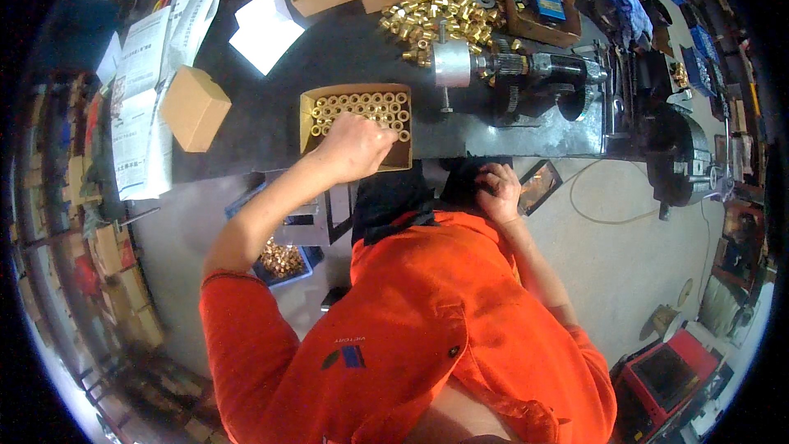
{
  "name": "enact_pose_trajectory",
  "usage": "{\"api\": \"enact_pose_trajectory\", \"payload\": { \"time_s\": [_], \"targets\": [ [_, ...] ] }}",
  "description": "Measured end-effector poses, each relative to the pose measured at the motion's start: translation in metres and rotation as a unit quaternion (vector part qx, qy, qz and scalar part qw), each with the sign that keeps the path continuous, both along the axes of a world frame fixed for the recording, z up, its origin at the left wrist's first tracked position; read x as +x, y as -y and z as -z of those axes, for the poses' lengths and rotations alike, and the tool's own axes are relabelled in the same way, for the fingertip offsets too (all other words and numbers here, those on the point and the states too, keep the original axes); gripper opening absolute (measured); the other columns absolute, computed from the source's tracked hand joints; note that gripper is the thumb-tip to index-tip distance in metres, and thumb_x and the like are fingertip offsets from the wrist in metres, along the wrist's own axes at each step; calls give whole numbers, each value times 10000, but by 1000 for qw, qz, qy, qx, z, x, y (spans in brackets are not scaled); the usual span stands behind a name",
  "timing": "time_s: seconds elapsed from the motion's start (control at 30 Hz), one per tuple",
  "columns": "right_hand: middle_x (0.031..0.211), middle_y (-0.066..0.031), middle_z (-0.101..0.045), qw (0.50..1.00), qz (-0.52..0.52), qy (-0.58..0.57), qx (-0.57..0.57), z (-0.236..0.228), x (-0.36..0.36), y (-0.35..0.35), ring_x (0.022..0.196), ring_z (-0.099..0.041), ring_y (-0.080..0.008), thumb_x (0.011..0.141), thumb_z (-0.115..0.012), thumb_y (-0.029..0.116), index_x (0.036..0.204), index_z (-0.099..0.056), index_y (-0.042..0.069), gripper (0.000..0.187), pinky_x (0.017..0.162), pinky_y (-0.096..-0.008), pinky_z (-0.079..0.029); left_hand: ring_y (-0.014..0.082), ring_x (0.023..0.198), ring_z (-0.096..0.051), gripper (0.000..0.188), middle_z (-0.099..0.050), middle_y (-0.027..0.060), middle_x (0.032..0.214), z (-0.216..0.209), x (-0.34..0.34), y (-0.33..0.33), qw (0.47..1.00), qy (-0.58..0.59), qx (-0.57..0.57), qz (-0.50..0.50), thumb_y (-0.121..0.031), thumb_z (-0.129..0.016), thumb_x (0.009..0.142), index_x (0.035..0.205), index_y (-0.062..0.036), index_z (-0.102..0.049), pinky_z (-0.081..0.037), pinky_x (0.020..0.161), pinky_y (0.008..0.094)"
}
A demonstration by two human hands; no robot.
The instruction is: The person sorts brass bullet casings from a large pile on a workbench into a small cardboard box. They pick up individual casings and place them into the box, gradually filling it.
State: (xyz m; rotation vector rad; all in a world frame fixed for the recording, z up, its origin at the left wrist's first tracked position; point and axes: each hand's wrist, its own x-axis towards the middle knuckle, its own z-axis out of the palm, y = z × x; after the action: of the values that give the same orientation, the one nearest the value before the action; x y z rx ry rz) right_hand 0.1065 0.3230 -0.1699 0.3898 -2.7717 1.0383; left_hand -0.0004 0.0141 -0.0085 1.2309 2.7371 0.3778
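Left hand [355, 148]: centre frame, fingers curled down into box [313, 107] of brass fittings [370, 104], grip contents hidden | Right hand [499, 191]: loosely fisted, nothing visibly held, at bench [345, 41] edge | Loose fittings [436, 20]: upper centre | Machine [526, 74]: right of box

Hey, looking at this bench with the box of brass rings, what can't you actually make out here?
Head view only:
- Left hand covers part of the open box of brass rings; what its fingertips hold is hidden.
- Right hand is curled at the table edge; whether it grips anything cannot be told.
- Blue bin under the bench is partly hidden by the left forearm.
- Papers: print too small.
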Motion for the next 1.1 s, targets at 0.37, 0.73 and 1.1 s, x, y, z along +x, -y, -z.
{"api": "enact_pose_trajectory", "payload": {
  "time_s": [0.37, 0.73, 1.1],
  "targets": [
    [991, -32, -632, 1000, 1, 4, -9, 2, 0, -2, 885, -560, -276, 579, -667, 120, 784, -673, 98, 206, 772, -389, -475, 316, 628, -646, 94, -643, 104, 681, 6, 0, 2, 1000, -6, 20, -19, -163, -628, 791, 758, -76, -639, -501, 554, 450],
    [992, -42, -627, 1000, -3, -10, -4, 4, 0, -1, 869, -556, -293, 575, -643, 98, 776, -658, 100, 202, 753, -410, -478, 308, 632, -651, 139, -652, 104, 692, 9, 0, 4, 999, 2, -1, -39, -234, -658, 807, 833, -98, -673, -503, 564, 443],
    [957, -65, -623, 1000, -4, -20, -7, 3, 1, -2, 846, -562, -310, 570, -646, 101, 766, -643, 83, 196, 727, -418, -477, 180, 530, -624, 199, -652, 102, 644, -11, -129, 1, 928, 86, 181, -313, -192, -628, 864, 915, -5, -671, -490, 527, 339]
  ]
}}
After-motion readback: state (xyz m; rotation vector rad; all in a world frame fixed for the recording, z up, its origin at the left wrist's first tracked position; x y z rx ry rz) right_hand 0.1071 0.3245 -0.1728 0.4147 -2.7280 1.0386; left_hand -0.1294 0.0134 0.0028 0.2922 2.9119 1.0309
